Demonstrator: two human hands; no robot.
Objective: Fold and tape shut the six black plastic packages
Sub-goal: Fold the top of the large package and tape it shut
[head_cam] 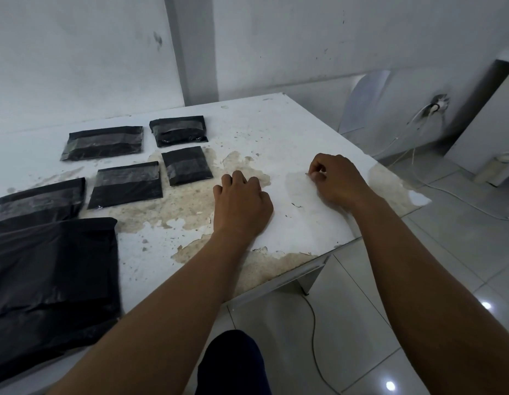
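The right hand [337, 179] is curling its thumb and fingertips together over a small pale scrap on the table [290, 132], likely picking at a bit of tape or peeling surface, though what it is pinching is too small to tell. The left hand [242, 201] is resting knuckles-up on the tabletop, fingers loosely bent and gripping nothing, seemingly steadying the body. The 2 hands are lying apart, both well clear of the packages. To the left, 5 black packages are sitting in loose rows, each showing a glossy tape strip across its fold: the small one [187, 165] nearest the left hand, then others [127, 183] [177, 131] [103, 142] [36, 202], probably set aside as finished. The large package [52, 283] at the near left edge is showing no tape, so it is probably the 1 left to seal.
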